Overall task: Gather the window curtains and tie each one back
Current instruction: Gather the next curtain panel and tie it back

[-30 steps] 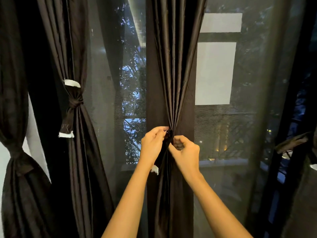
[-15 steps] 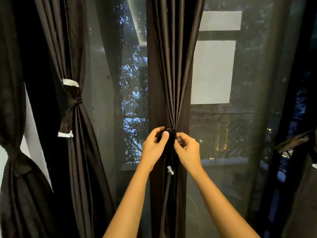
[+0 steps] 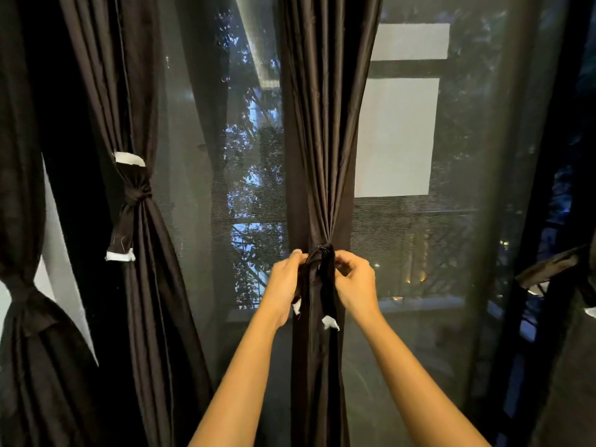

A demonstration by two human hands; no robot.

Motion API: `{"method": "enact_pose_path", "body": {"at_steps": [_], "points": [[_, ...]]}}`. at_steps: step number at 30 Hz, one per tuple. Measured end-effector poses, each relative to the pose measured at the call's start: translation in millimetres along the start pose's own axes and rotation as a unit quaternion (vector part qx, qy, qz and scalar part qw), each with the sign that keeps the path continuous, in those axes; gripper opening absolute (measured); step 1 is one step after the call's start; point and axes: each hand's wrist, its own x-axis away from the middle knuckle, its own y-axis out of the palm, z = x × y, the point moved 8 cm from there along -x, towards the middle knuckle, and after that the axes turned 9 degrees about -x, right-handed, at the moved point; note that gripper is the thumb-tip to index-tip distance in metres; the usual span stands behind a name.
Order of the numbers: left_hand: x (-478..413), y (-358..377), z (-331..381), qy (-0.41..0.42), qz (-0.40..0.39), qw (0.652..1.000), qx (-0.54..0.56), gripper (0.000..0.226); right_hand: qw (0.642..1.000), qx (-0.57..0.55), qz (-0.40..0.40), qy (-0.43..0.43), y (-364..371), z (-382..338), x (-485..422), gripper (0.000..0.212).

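The middle curtain (image 3: 322, 124) hangs at the centre of the window, drawn into a narrow waist where a dark tie band (image 3: 323, 253) wraps it. Two tails of the band drop below the wrap, each with a white end (image 3: 329, 322).

The grip of our left hand (image 3: 285, 282) pinches the left tail against the gathered cloth. The grip of our right hand (image 3: 356, 285), fingers curled, pinches the band at the right of the wrap.

We judge the knot is not yet pulled tight, and that is the risk. If either grip lets go too soon, the smooth fabric could let the band slide down and the pleats spread out again. An uneven pull could leave one tail too short to hold.

A hard tug might also drag on the mesh screen (image 3: 467, 221) just behind.

To the left, a tied curtain (image 3: 138, 285) shows the finish we want. At the far right, another loose band (image 3: 548, 269) hangs out from a dark curtain.
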Motion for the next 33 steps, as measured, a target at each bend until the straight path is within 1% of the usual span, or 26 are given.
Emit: {"method": "enact_pose_path", "body": {"at_steps": [4, 8, 9, 11, 13, 17, 20, 24, 27, 30, 33], "points": [[-1, -2, 5, 0.026, 0.005, 1.0, -0.004, 0.023, 1.0, -0.006, 0.017, -0.004, -1, -1, 2, 0.012], [-3, -2, 6, 0.067, 0.017, 0.997, -0.032, 0.015, 1.0, -0.005, 0.018, -0.002, 2, -1, 5, 0.015], [-3, -1, 6, 0.07, 0.021, 0.997, -0.036, 0.013, 1.0, -0.015, 0.021, 0.01, 2, 0, 5, 0.016], [0, 0, 8, 0.069, 0.031, 0.997, -0.032, 0.008, 0.998, -0.041, 0.026, 0.039, 0, 2, 3, 0.027], [2, 0, 10, 0.075, 0.041, 0.996, -0.04, 0.013, 0.998, -0.04, 0.02, 0.052, -1, 1, 2, 0.031], [1, -1, 11, 0.096, 0.058, 0.99, -0.089, 0.021, 0.998, -0.023, -0.005, 0.056, 4, -4, -1, 0.021], [-1, -2, 11, 0.109, 0.07, 0.983, -0.13, 0.027, 0.998, 0.022, -0.013, 0.051, 3, -3, -3, 0.014], [-1, -3, 13, 0.117, 0.076, 0.981, -0.133, 0.023, 0.998, 0.04, -0.018, 0.039, 2, -4, -2, 0.015], [2, -3, 12, 0.109, 0.086, 0.982, -0.124, 0.022, 0.999, 0.026, -0.013, 0.024, 2, -2, -1, 0.002], [3, 3, 7, 0.088, 0.067, 0.987, -0.119, 0.024, 0.999, 0.005, -0.008, 0.039, 2, 1, 1, 0.009], [4, 6, 6, 0.083, 0.065, 0.986, -0.127, 0.023, 0.999, 0.027, 0.002, 0.028, 1, -1, 3, 0.012]]}}
